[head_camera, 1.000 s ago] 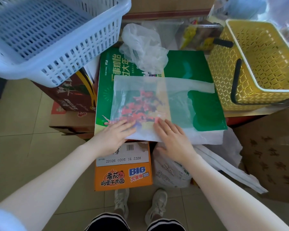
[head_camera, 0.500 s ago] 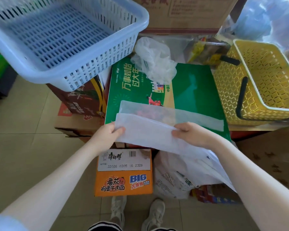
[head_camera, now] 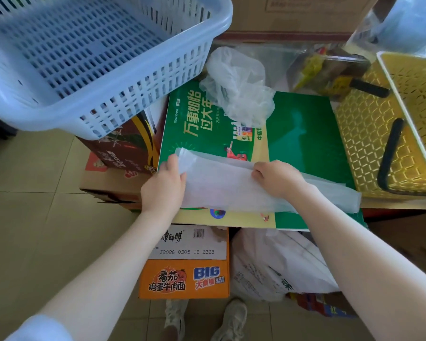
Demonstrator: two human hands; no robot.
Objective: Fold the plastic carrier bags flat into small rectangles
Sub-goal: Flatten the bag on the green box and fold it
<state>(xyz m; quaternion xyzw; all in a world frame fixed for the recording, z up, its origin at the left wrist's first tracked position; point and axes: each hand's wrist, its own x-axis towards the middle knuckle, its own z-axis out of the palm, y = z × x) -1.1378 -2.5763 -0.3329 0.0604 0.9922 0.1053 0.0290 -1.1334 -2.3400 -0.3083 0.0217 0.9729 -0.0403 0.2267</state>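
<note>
On the left: a blue basket [head_camera: 89, 62] sits tilted on stacked cartons, its rim overhanging a brown box [head_camera: 123, 151].
Left hand [head_camera: 163, 187]: rests at the left end of the bag, thumb up along its edge, fingers tucked under; its grip on the bag is a pinch.
Bag [head_camera: 221, 185]: a white plastic strip, folded lengthwise, lying across the near part of the green box [head_camera: 303, 139]; its right end trails past the right wrist toward the box's right edge.
Right hand [head_camera: 277, 178]: knuckles up, fingers curled over the bag's far edge near its middle, grasping it.
Crumpled bag [head_camera: 236, 87]: clear plastic, loose on the far end of the green box, well apart from the hands.
Below: an orange noodle carton [head_camera: 186, 279] on the floor, a white sack [head_camera: 276, 264] just beside it, 2 shoes near the bottom edge.
Far right: a yellow basket [head_camera: 389, 134] with black handles, touching the green box's right side.
</note>
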